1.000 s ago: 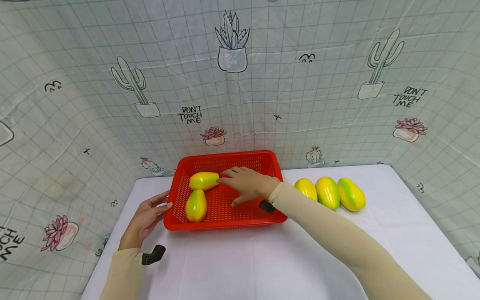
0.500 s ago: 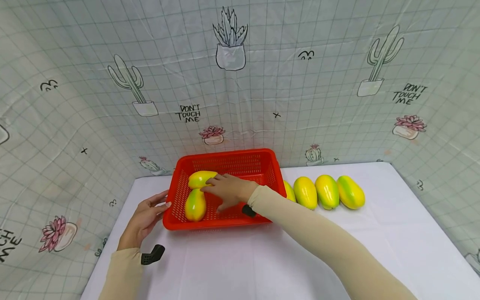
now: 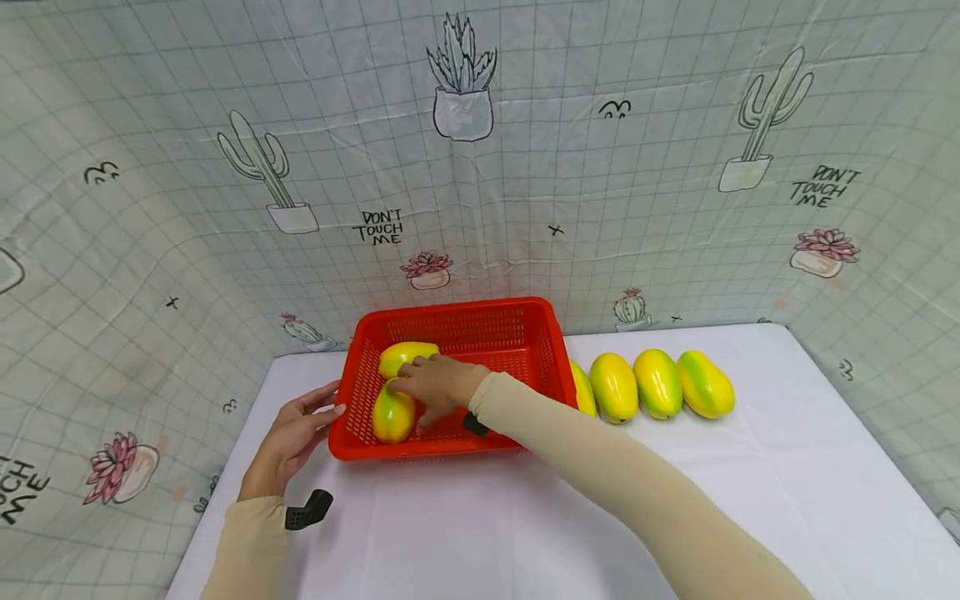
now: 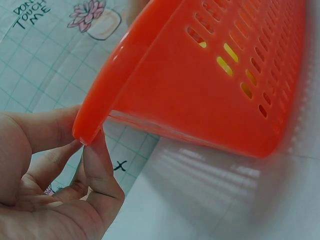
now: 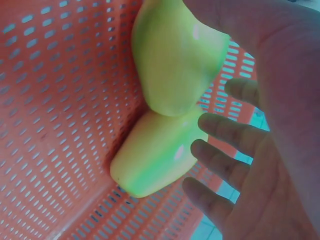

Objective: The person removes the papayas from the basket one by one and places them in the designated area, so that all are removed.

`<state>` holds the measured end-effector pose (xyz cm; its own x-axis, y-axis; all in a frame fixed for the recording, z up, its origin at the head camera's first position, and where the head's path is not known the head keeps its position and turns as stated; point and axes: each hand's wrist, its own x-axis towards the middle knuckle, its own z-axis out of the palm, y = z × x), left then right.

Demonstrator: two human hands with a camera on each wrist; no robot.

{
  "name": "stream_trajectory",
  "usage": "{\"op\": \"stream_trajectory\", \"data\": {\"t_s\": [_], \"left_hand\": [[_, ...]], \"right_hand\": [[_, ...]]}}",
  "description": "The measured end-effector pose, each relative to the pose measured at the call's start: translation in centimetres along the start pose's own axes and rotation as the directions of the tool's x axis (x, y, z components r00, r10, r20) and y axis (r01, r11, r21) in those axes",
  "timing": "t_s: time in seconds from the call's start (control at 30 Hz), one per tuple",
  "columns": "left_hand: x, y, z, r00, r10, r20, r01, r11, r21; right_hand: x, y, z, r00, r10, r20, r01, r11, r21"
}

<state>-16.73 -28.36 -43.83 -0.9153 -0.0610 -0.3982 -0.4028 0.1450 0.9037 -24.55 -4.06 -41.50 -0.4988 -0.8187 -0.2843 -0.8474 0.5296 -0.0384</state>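
A red plastic basket point(image 3: 453, 451) stands on the table, with two yellow-green papayas inside it at the left. My left hand point(image 3: 296, 433) pinches the basket's left rim between thumb and finger, as the left wrist view shows. Inside the basket, my right hand point(image 3: 438, 385) is over the near papaya point(image 3: 393, 418), its thumb at that fruit's right side. The far papaya point(image 3: 405, 357) lies right behind its fingertips. In the right wrist view, the spread fingers point(image 5: 225, 165) are beside the two fruits, and the thumb overlaps the upper papaya point(image 5: 172, 60).
Right of the basket, several more papayas point(image 3: 615, 387) lie in a row on the white tablecloth point(image 3: 450, 533). The leftmost of them is partly hidden behind the basket wall. A patterned cloth backdrop point(image 3: 510, 183) rises behind and at both sides.
My right hand has moved left and down inside the basket, from its middle to the near papaya. The left hand has stayed at the rim.
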Motion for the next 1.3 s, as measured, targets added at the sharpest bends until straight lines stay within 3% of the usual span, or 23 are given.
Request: {"op": "stream_trajectory", "data": {"t_s": [0.93, 1.3], "left_hand": [[-0.1, 0.0, 0.0, 1.000, 0.005, -0.005, -0.005, 1.000, 0.000], [-0.2, 0.1, 0.0, 1.000, 0.010, -0.005, -0.010, 1.000, 0.000]], "right_hand": [[2.5, -1.0, 0.3, 0.997, 0.062, 0.055, -0.063, 0.998, 0.006], [2.7, -1.1, 0.8, 0.998, 0.029, 0.059, -0.032, 0.999, 0.042]]}}
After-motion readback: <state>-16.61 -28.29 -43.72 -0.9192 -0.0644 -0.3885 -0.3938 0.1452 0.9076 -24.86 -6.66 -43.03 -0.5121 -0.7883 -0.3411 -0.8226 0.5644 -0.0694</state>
